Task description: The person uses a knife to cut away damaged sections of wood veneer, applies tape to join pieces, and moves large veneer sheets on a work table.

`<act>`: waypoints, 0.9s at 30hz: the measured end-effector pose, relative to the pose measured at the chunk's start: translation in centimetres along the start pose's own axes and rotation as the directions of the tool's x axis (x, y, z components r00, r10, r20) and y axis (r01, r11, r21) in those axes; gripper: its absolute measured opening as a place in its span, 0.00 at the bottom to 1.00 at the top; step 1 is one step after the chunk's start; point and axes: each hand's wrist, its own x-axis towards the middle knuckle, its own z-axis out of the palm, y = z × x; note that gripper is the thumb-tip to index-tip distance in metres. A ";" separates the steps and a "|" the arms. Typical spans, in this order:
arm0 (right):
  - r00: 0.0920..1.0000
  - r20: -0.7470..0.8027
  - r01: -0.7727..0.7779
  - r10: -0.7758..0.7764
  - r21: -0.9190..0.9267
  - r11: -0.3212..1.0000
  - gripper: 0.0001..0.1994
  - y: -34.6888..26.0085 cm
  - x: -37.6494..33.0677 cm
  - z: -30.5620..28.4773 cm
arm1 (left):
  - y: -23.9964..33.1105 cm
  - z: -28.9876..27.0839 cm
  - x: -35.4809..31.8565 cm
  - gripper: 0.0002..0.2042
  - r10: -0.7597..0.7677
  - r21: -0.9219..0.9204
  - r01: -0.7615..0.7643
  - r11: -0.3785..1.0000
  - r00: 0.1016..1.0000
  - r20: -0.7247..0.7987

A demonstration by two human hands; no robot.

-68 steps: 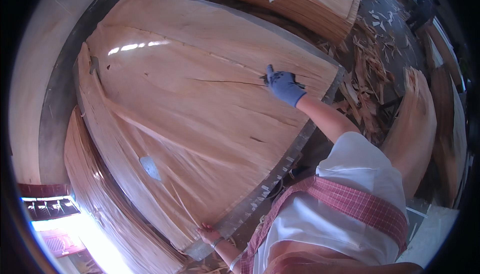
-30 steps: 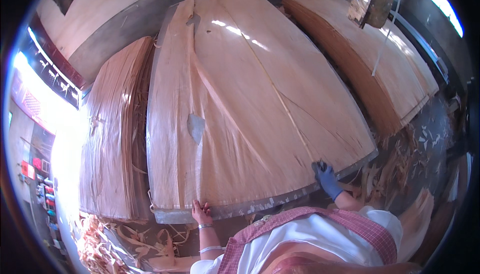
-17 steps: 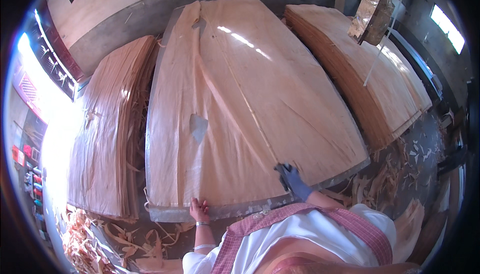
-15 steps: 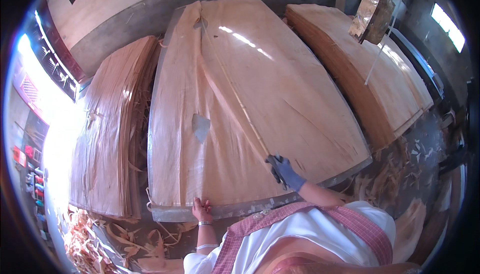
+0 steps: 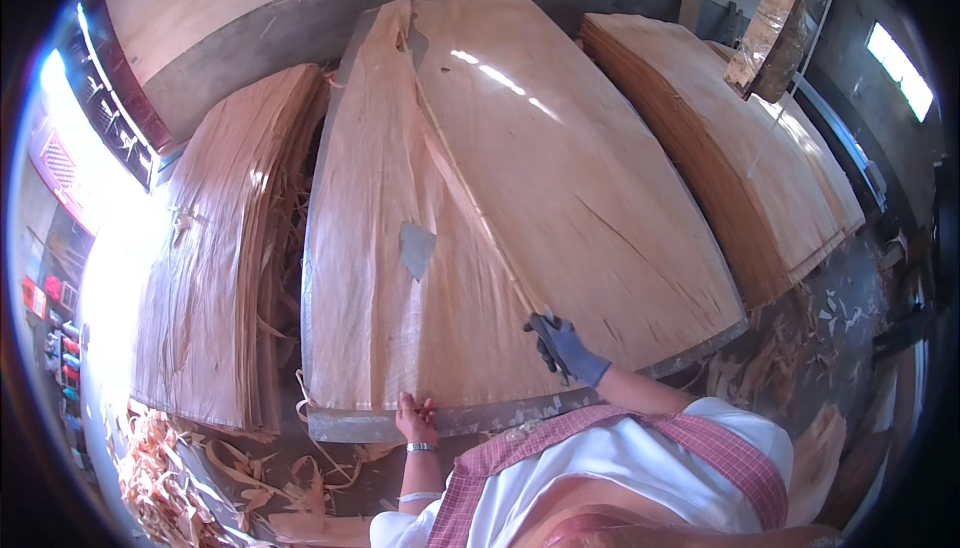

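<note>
Wooden walls and a dusty floor enclose a workshop where a long bench [image 5: 520,416] carries thin veneer sheets. On its near edge the bare left hand [image 5: 415,416] lies flat, fingers together, pressing the left veneer sheet [image 5: 390,248] where it meets the bench rim. The right hand [image 5: 562,346], in a blue glove, is curled around the near end of a narrow wood strip [image 5: 480,208] that runs up the seam between the left sheet and the right veneer sheet [image 5: 590,178]; the grip looks closed on it, though the fingertips are hard to make out. A grey patch [image 5: 415,248] shows through a hole in the left sheet. Beside the bench on the left stands a stack of veneer [image 5: 220,248], and another stack [image 5: 740,168] rises on the right. Curled wood scraps [image 5: 170,468] litter the floor near the left stack. No bins or boxes are visible. Compared with half a second ago, the gloved hand sits a little lower on the strip, and the bare hand has kept its place on the edge.
</note>
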 end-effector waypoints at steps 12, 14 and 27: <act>0.997 -0.063 0.040 -0.044 -0.063 0.997 0.21 -1.4 1.5 0.8 | 0.1 -0.4 0.9 0.14 -0.011 0.023 0.010 1.000 1.000 0.027; 1.000 0.008 0.026 -0.026 -0.030 0.999 0.21 -2.3 1.6 1.5 | -0.2 -0.7 1.6 0.14 -0.008 0.038 0.007 0.999 1.000 0.030; 0.988 -0.131 0.074 -0.079 -0.041 0.996 0.18 0.5 0.7 -0.8 | 2.5 -0.8 2.0 0.13 0.068 -0.014 -0.068 0.998 0.998 -0.014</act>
